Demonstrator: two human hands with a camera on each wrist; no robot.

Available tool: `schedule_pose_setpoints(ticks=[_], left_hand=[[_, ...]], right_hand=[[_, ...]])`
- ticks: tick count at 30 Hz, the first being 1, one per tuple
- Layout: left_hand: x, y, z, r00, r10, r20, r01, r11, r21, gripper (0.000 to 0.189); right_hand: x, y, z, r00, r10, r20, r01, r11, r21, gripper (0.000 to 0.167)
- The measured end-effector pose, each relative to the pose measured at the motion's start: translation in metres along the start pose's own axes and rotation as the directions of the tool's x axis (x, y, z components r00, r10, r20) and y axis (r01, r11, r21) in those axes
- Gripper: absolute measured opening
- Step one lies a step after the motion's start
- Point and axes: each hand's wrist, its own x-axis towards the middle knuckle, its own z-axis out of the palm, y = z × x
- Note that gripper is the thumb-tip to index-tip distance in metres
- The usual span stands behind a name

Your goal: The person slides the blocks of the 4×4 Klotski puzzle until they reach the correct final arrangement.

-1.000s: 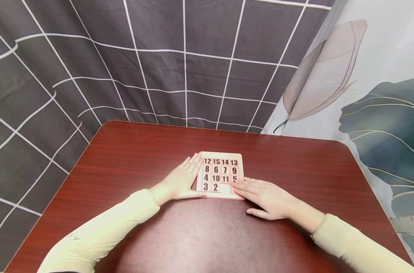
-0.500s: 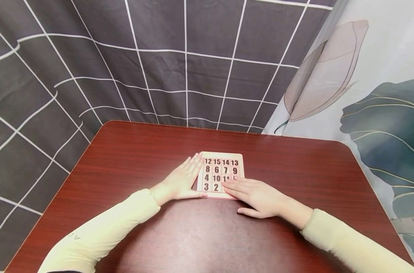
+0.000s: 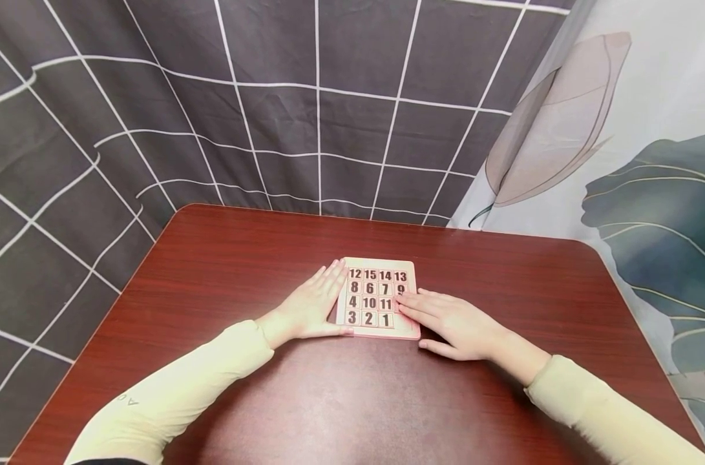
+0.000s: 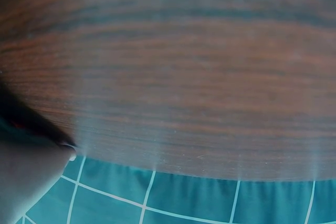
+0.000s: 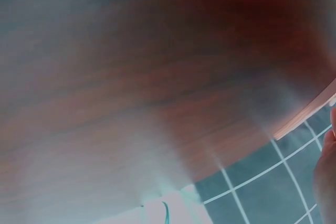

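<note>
Well, the number puzzle [image 3: 378, 296] lies between my left hand [image 3: 310, 305], spread along its edge, and straight-fingered right hand [image 3: 458, 324], touching its top.

A grid-patterned curtain [image 3: 276, 119], leaf-print curtain [image 3: 660, 187] and wood-grain table [image 3: 259, 242] mark a curtained-off indoor space.

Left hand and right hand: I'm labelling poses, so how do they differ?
The left hand lies along the left edge of the number board; the right hand reaches over some tiles from the right. The left hand points mostly forward, the right hand mostly leftward. Both lie fairly flat, touching the number board.
</note>
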Motion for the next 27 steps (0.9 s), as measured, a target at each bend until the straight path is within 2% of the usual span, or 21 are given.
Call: schedule_pose_setpoints(ticks=[7,20,27], left_hand=[[-0.001,0.0,-0.002,1.0,-0.005,0.005,0.005,1.0,-0.004,0.118],[0.001,0.001,0.0,1.0,0.001,0.009,-0.001,1.0,0.015,0.116],[0.001,-0.001,0.003,1.0,-0.001,0.004,0.001,1.0,0.007,0.117]], right_hand=[[-0.006,0.004,0.002,1.0,0.003,0.002,-0.003,1.0,-0.008,0.062],[-0.018,-0.014,0.003,0.999,-0.042,-0.021,0.041,0.999,-0.006,0.064],[-0.018,-0.012,0.0,0.998,-0.051,-0.031,0.051,0.998,0.019,0.065]])
